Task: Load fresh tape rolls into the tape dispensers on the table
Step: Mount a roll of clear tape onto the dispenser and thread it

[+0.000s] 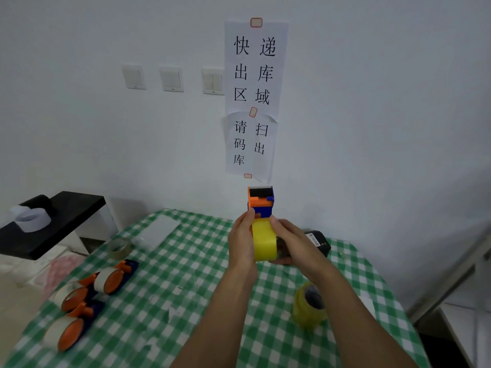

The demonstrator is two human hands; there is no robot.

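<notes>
Left hand grips the dispenser, right hand the yellow roll; it wants pressing squarely home.

The dispenser you hold is hard moulded plastic, orange and blue, with a dull sheen. The tape roll on it is glossy yellow film, smooth and taut. The green-checked cloth over your counter has a faint sheen. The wall signs are thin white paper, matt and slightly curled.
</notes>
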